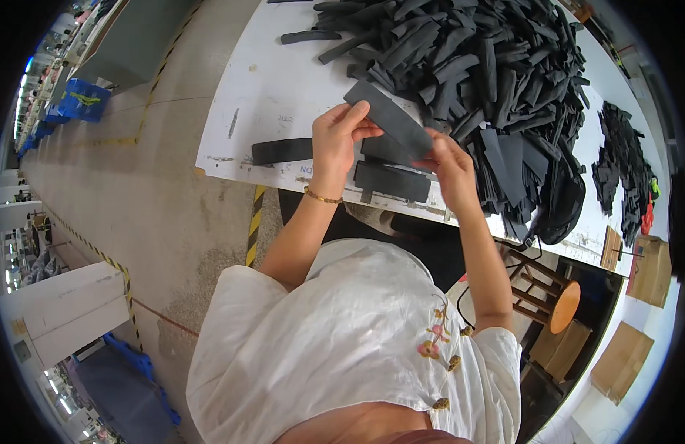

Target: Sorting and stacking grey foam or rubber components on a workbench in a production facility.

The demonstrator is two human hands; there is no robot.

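Two hands meet over the near edge of the white bench (268,81), and between them I see one long dark grey strip (390,118), raised off the surface and slanting from upper left down to lower right. My left hand (338,140) pinches the upper left end of that strip, thumb on top and fingers curled underneath; a thin gold bracelet (322,197) sits on that wrist. My right hand (450,166) closes on the lower right end, fingers folded round it so the tip of the strip is hidden.

Directly beneath the hands lies a small stack of flat dark strips (390,180), close to the bench edge. Just left of it, a single black strip (281,151) lies flat on the bench, apart from the stack. Behind the hands, a large heap of similar dark strips (475,59) covers much of the far side of the bench, and a smaller dark pile (623,163) sits well apart to the right. A round-topped wooden stool (557,300) stands below the bench on the right. I cannot tell what material the strips are.
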